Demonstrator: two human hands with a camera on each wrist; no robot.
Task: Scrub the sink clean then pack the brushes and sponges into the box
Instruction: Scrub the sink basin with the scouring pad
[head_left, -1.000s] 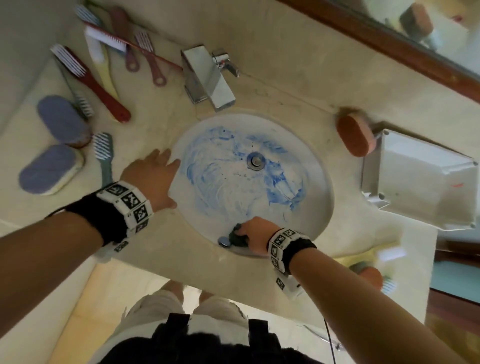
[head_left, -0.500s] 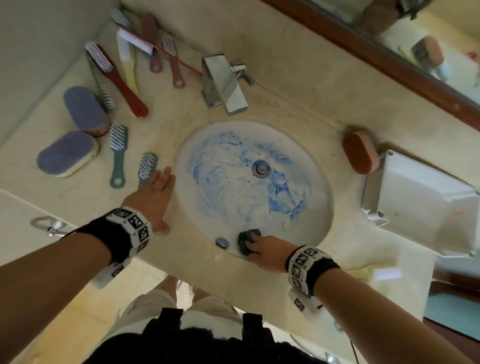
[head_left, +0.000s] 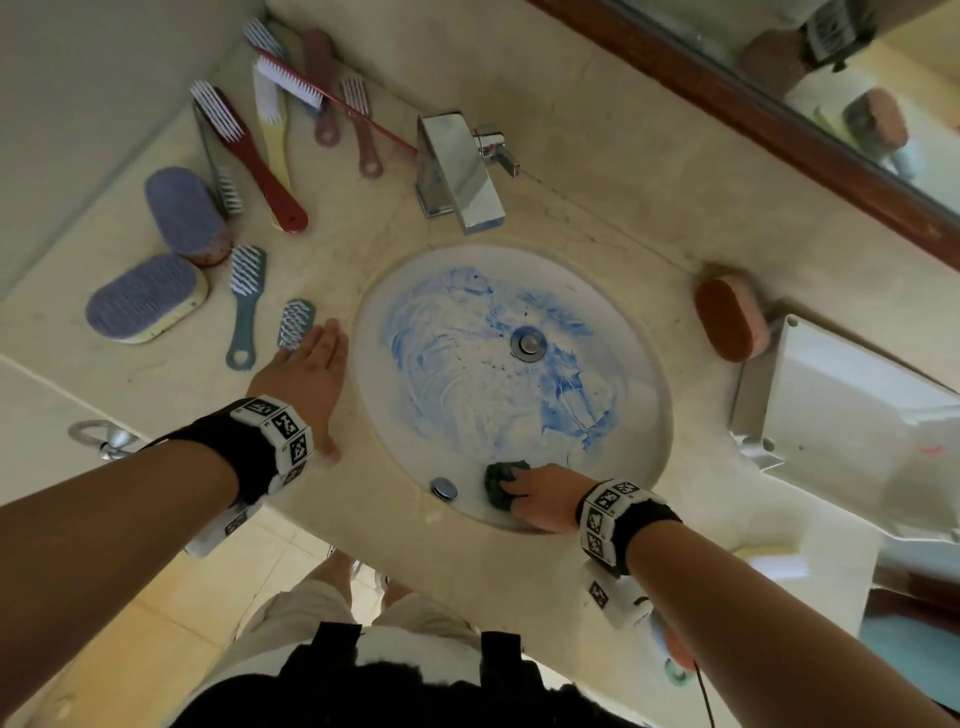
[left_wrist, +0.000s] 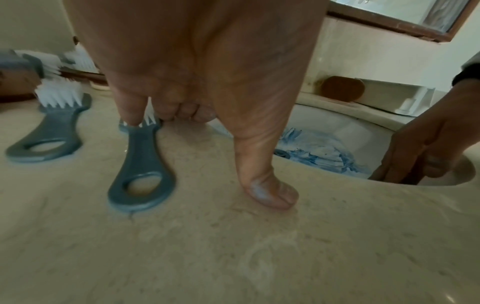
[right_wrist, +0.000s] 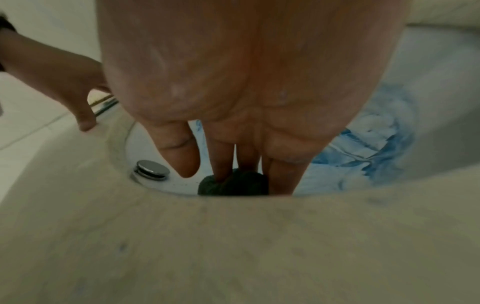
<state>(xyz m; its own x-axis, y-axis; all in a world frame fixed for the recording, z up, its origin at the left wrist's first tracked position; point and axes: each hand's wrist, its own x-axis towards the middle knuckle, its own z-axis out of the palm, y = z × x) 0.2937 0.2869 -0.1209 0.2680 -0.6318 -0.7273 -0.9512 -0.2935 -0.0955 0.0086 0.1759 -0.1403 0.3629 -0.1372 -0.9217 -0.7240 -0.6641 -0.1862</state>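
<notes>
Right hand: the right hand (head_left: 540, 496) is down inside the near rim of the sink (head_left: 644, 364), fingers bent onto a dark green scrub pad (head_left: 501, 480) and pressing it against the basin wall.
Scrub pad: at the fingertips, on the side away from the wrist; just beside it, toward the left hand, sits a chrome overflow cap (head_left: 444, 487).
Left hand: the left hand (head_left: 306, 374) lies flat on the bench (head_left: 363, 218), fingers straight and holding nothing, just outside the sink's left rim; the little finger touches a small grey-blue brush (left_wrist: 140, 162).
Governing relation: the blue cleaner smears (head_left: 467, 332) lie beyond the pad, up the bowl toward the drain (head_left: 528, 343); in my judgement the scrubbing must travel away from the body.
Nearer hand: the right hand, already in the bowl.
Progress: scrubbing is unfinished, judging by the smears; packing is not begun.
Box: a white box (head_left: 857, 415) stands on the bench to the right, an orange sponge (head_left: 727, 317) touching its far corner.
Far left: the other brushes (head_left: 249, 150) and two purple-topped sponges (head_left: 145, 299) lie loose on the bench.
</notes>
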